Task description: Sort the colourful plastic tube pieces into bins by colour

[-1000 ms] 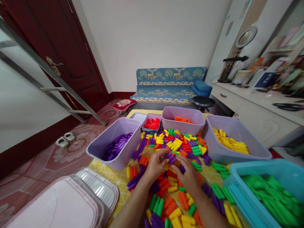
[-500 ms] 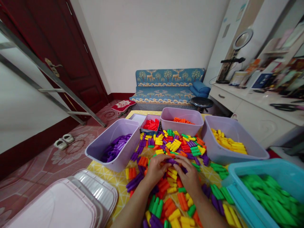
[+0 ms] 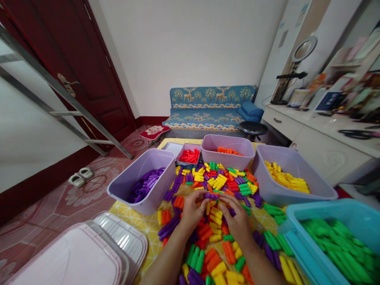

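Over the middle of the table, my left hand [image 3: 193,209] and my right hand [image 3: 234,215] face each other. Between their fingertips is a small cluster of purple plastic tube pieces [image 3: 211,196], with the fingers of each hand at either end. Both thumbs stand a little back from the cluster. The far fingertips are partly hidden. Around and beneath the hands lie many tube-shaped plastic pieces, among them yellow ones [image 3: 216,214], orange ones [image 3: 212,259] and green ones [image 3: 195,257], many side by side in small groups.
A purple bin [image 3: 160,194] holds purple pieces at left. Behind are a small box [image 3: 180,161] of red pieces and a bin [image 3: 227,159] of orange ones. At right stand a bin [image 3: 267,190] of yellow and a turquoise bin [image 3: 308,241] of green. Lids [image 3: 68,257] lie front left.
My thumbs have drawn back from the purple pieces, and my hands have opened slightly apart. The purple cluster sits slightly farther away and shows more clearly between the fingertips.
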### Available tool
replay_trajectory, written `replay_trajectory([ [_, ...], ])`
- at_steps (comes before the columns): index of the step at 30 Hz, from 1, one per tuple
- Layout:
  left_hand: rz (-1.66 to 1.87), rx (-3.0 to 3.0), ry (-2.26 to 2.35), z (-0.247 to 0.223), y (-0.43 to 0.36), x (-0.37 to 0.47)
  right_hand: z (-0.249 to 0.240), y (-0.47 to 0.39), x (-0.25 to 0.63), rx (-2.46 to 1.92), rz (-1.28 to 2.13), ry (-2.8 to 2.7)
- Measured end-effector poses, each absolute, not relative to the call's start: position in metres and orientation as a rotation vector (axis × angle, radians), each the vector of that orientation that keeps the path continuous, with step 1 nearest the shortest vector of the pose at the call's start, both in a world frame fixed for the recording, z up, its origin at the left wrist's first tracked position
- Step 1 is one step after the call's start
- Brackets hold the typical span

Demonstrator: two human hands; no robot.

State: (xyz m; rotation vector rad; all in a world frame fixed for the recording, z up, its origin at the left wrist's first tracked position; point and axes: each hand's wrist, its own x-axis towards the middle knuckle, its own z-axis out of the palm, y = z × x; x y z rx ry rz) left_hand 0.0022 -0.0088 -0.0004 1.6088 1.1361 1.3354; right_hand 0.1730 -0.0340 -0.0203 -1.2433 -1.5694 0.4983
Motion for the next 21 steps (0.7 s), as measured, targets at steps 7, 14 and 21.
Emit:
replay_trajectory([
  [7, 1.822, 0.998, 0.954, 0.054, -0.006, -0.019, -0.021, -0.034, 0.173, -1.274, 0.518, -1.56],
  [14, 1.861, 0.151, 0.657, 0.103, 0.002, -0.059, -0.02, -0.034, 0.173, -1.268, 0.501, -1.563],
  [21, 1.74, -0.148, 0.443, 0.115, 0.001, -0.071, -0.02, -0.034, 0.173, -1.279, 0.499, -1.572],
])
